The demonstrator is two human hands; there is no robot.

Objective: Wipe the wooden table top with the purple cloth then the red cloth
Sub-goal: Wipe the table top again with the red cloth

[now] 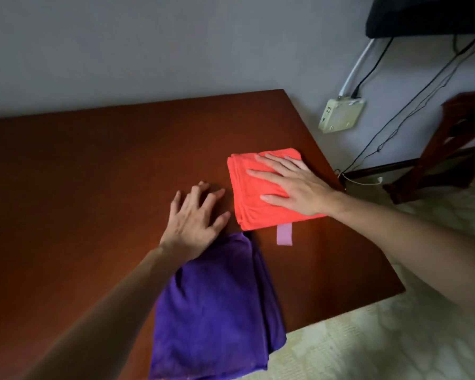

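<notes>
The wooden table top (93,165) fills the left and middle of the head view. A folded red cloth (247,204) lies near its right edge, a pale pink tag (284,235) sticking out from its near side. My right hand (291,185) lies flat on the red cloth with straight, spread fingers. A folded purple cloth (217,311) lies nearer to me, reaching the table's front edge. My left hand (195,220) rests with its heel at the purple cloth's far edge and its spread, slightly bent fingers on the bare wood; it holds nothing.
A grey wall runs behind the table. A cream wall box (340,115) with cables hangs to the right. A dark wooden stand (450,149) is on the pale patterned floor (381,338) at the far right. A dark object (428,15) sits top right.
</notes>
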